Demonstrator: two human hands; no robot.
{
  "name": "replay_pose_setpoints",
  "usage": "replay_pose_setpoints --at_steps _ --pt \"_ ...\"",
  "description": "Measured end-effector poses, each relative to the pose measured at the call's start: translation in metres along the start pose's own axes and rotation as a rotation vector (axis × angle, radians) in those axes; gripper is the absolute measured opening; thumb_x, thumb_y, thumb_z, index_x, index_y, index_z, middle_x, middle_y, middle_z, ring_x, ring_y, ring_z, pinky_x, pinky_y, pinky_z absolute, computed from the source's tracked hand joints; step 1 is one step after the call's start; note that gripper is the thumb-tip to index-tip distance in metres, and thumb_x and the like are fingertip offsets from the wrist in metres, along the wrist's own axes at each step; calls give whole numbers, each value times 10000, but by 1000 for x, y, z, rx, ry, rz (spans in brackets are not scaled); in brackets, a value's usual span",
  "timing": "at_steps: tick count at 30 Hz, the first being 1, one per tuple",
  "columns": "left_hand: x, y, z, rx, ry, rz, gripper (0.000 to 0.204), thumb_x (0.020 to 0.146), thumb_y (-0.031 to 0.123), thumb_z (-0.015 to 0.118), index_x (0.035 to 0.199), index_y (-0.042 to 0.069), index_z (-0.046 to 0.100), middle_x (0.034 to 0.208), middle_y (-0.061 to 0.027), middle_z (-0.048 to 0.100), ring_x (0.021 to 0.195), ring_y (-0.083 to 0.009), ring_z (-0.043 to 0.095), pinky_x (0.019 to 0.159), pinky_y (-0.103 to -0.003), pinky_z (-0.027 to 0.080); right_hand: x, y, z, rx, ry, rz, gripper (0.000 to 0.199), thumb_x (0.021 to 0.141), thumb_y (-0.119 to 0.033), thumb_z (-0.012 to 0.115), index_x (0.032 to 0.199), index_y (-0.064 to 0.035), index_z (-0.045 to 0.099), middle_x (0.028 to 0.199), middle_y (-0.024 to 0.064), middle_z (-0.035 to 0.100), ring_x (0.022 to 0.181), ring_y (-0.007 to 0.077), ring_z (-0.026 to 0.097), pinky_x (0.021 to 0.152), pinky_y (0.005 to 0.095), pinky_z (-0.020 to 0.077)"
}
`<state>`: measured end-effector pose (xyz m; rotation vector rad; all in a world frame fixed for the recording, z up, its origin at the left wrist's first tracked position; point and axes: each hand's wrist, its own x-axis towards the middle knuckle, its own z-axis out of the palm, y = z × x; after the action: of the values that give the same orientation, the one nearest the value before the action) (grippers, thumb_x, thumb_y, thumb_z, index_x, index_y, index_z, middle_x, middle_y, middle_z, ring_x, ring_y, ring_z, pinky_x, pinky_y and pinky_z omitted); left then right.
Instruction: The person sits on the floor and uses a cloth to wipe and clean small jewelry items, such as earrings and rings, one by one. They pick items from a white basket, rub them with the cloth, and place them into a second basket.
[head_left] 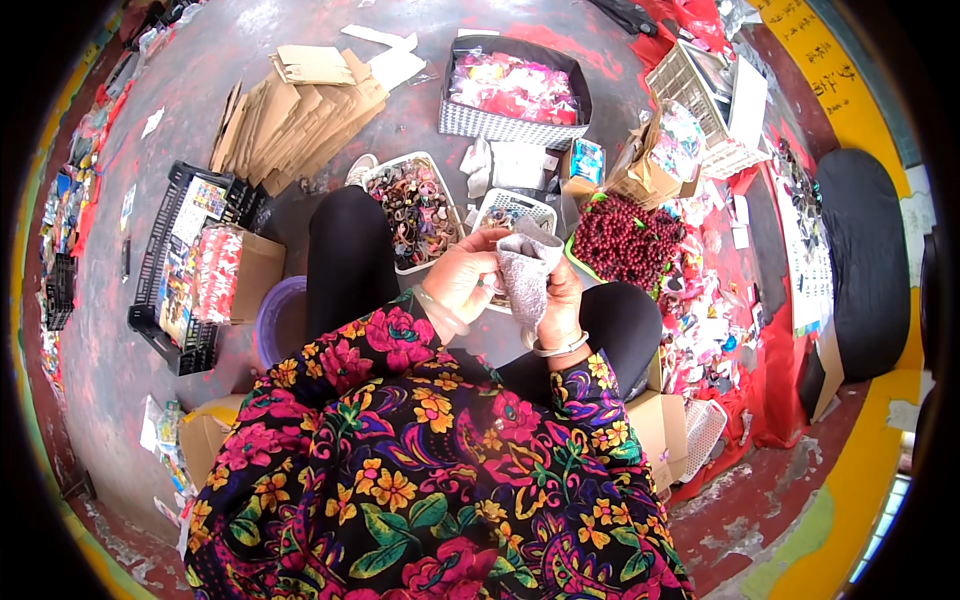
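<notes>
Both hands are raised over my lap, around a small grey fuzzy piece of fabric (527,268), sock-like in shape, its wider end up and its narrow end hanging down. My right hand (562,305) is wrapped around the fabric from the right side. My left hand (458,282) has its fingers and thumb pinched at the fabric's left edge; some fingertips are hidden. Just beyond the hands stands a small white basket (540,209), partly covered by them. Left of it, a larger white basket (455,200) holds many hair ties.
Dark red beads (625,240) fill a green-rimmed tray at the right. Farther off are a patterned bin (470,122) of pink packets and flattened cardboard (295,125). On the left stand a black crate (170,345) and purple basin (268,320). Small pieces litter the right (705,310).
</notes>
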<state>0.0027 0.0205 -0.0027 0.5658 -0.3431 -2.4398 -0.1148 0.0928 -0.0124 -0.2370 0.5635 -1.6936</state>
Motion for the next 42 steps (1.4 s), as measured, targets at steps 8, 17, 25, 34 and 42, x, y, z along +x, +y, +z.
replay_pose_setpoints --at_steps 8,17,25,34,42 --pt "5 -12 -13 101 -5 -5 281 756 -75 498 1028 -13 529 899 -115 613 767 -169 600 667 -246 466 -3 -1 -10 -235 44 -99 228 780 34 515 1001 15 566 900 128 619 751 208 622 634 296 537" --pt "1 -2 -5 112 13 -17 253 766 -61 509 1010 -1 542 862 -77 606 723 -145 586 610 -223 454 -6 -2 -8 -554 -28 -161 299 799 4 529 1097 -22 516 986 70 593 866 158 584 745 281 498" --pt "-5 -6 2 137 -16 -66 226 787 -37 511 1009 -5 540 878 -78 598 758 -149 581 623 -227 456 -5 2 -23 -627 84 -268 258 820 -48 537 1078 -39 522 968 47 587 842 140 574 721 253 480" --pt "14 11 -22 -59 -48 147 115 806 -40 500 913 -58 538 886 -157 570 700 -158 527 638 -224 440 1 -13 -21 -104 218 -49 274 845 -217 525 1060 -48 510 970 70 576 870 202 563 750 328 475" --pt "15 -16 11 288 25 499 118 894 19 361 970 57 443 1010 -95 533 804 -115 487 735 -225 409 -8 23 1 -329 147 116 358 833 -211 573 1136 -45 478 1016 44 560 906 136 543 786 272 441"
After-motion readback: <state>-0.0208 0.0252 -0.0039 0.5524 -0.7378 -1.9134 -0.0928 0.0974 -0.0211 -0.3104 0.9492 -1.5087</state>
